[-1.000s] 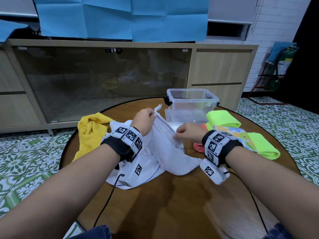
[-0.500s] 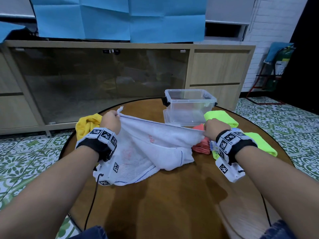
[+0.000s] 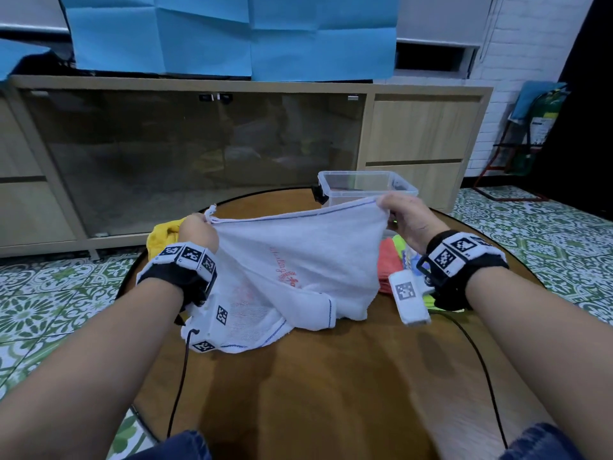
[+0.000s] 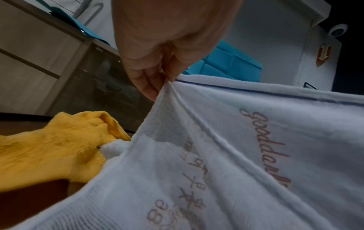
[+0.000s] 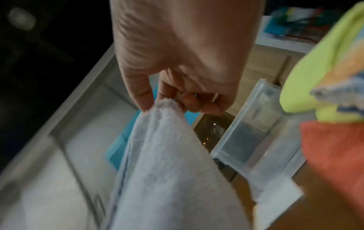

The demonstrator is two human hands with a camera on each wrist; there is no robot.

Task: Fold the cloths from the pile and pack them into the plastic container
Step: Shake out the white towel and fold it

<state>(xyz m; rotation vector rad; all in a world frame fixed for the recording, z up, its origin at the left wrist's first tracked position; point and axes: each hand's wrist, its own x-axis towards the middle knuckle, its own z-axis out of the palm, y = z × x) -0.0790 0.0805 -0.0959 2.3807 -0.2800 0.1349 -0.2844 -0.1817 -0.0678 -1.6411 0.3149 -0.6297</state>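
I hold a thin white cloth with a blue edge stripe and red printed lettering (image 3: 298,260) stretched between my hands above the round wooden desk (image 3: 315,386). My left hand (image 3: 198,231) pinches its upper left corner between thumb and fingers (image 4: 149,84); my right hand (image 3: 405,218) pinches the upper right corner, raised a little higher, the other fingers curled. The top hem runs taut between both grips, and the lower part of the cloth sags onto the desk in loose folds just in front of my wrists. The clear plastic container (image 3: 366,187) stands open at the far side of the desk, behind my right hand. A crumpled yellow cloth (image 4: 55,149) lies just beyond my left hand. Beside my right wrist lie an orange cloth (image 5: 332,149) and a neon-green cloth (image 5: 323,65), touching each other.
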